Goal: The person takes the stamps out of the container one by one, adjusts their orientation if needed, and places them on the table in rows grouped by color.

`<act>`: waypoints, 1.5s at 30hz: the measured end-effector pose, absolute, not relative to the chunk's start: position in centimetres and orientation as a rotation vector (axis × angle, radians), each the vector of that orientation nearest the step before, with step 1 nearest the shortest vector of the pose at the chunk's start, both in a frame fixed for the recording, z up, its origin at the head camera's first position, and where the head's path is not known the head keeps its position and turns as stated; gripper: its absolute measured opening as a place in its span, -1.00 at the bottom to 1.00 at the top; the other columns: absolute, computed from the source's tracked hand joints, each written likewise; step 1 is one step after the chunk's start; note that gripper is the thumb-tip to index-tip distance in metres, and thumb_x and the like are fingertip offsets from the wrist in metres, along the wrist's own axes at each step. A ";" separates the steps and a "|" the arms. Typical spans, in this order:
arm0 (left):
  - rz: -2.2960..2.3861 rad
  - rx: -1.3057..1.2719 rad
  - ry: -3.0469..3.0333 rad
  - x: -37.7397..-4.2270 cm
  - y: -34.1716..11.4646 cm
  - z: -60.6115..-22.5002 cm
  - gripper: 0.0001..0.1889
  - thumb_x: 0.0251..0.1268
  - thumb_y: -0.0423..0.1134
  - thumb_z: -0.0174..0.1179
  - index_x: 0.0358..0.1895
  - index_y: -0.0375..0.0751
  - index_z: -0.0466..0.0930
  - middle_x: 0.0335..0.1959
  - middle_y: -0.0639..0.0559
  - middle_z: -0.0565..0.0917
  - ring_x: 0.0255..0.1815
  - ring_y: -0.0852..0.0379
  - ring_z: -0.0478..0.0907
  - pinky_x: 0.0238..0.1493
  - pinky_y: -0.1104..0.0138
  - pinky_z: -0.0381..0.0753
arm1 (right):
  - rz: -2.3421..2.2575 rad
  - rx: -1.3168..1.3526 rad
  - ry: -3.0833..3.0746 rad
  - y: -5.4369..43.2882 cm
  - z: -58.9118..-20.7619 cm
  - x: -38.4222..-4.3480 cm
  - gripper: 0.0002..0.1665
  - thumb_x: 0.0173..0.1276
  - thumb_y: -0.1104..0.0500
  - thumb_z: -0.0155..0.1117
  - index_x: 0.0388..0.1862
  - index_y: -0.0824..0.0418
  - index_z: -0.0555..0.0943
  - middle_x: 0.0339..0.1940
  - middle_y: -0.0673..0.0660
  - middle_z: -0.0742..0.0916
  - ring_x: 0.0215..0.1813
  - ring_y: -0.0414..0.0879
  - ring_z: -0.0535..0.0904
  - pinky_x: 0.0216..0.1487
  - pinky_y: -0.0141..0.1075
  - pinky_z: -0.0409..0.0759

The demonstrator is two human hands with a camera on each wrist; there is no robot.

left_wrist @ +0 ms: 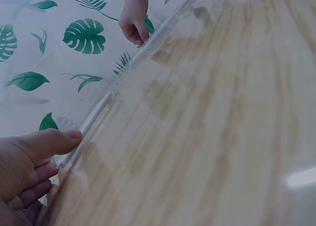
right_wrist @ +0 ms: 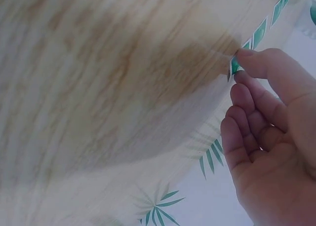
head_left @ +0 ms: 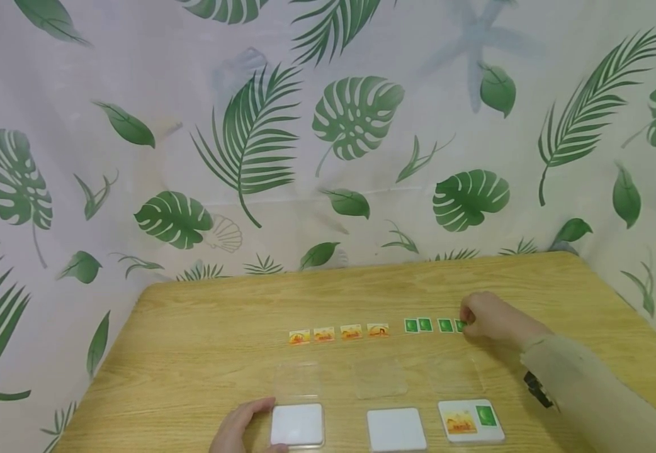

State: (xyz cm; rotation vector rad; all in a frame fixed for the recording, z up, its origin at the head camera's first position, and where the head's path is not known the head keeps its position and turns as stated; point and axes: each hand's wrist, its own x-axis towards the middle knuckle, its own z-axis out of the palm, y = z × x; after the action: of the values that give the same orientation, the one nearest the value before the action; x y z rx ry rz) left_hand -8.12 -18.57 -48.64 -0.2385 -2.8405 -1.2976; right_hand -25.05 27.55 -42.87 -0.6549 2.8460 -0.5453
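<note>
My right hand (head_left: 489, 318) is at the right end of a row of small stamps, its thumb and forefinger pinching the last green stamp (right_wrist: 234, 64) at its edge. In the right wrist view the other fingers are loosely curled beside it. Several more green stamps (head_left: 446, 325) lie just left of this hand. Near the front edge of the view, my left hand (head_left: 237, 429) holds the left white card in a clear case (head_left: 297, 425) by its side, finger at the top corner and thumb at the bottom. Part of that hand is cut off below.
Several orange-yellow stamps (head_left: 351, 331) continue the row leftward. Clear plastic lids (head_left: 379, 378) lie between row and cases. A second white card case (head_left: 397, 430) is in the middle; a third case (head_left: 491, 433) bears an orange stamp and a green one. A leaf-print curtain (head_left: 362, 207) hangs behind the wooden table (head_left: 192, 352).
</note>
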 end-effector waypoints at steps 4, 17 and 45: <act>-1.318 -0.236 -2.847 -8.2 -18.6 -48.6 -0.25 -0.15 0.20 0.45 0.12 -0.13 0.52 0.04 0.13 0.58 0.12 -0.05 0.44 0.15 -0.08 0.36 | -0.576 -0.669 2.850 27.6 -42.6 -24.9 -0.83 -0.01 0.37 0.35 -0.39 0.33 0.57 -0.44 0.06 0.61 -0.38 -0.10 0.43 -0.36 -0.22 0.49; -1.369 -0.237 -2.857 -8.2 -18.6 -48.3 -0.26 -0.13 0.17 0.46 0.13 -0.17 0.51 0.04 0.07 0.58 0.13 -0.11 0.43 0.16 -0.14 0.33 | -0.617 -0.776 2.884 25.8 -41.4 -22.4 -0.86 0.10 0.30 0.43 -0.38 0.24 0.61 -0.41 0.00 0.61 -0.34 -0.12 0.46 -0.33 -0.26 0.51; -1.332 -0.231 -2.869 -8.4 -18.7 -48.3 -0.29 -0.16 0.13 0.49 0.11 -0.13 0.53 0.04 0.07 0.59 0.13 -0.10 0.44 0.16 -0.10 0.34 | -0.755 -0.905 2.607 24.0 -42.4 -12.7 -0.75 0.15 -0.12 0.42 -0.28 -0.06 0.62 -0.33 -0.26 0.53 -0.27 -0.30 0.39 -0.28 -0.36 0.53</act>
State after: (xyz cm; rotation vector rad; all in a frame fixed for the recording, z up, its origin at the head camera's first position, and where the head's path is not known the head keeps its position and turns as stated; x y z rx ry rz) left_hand -8.41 -18.70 -48.25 -0.2313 -2.8695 -1.3324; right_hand -12.69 23.99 -42.37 -0.9055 2.6073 -0.7549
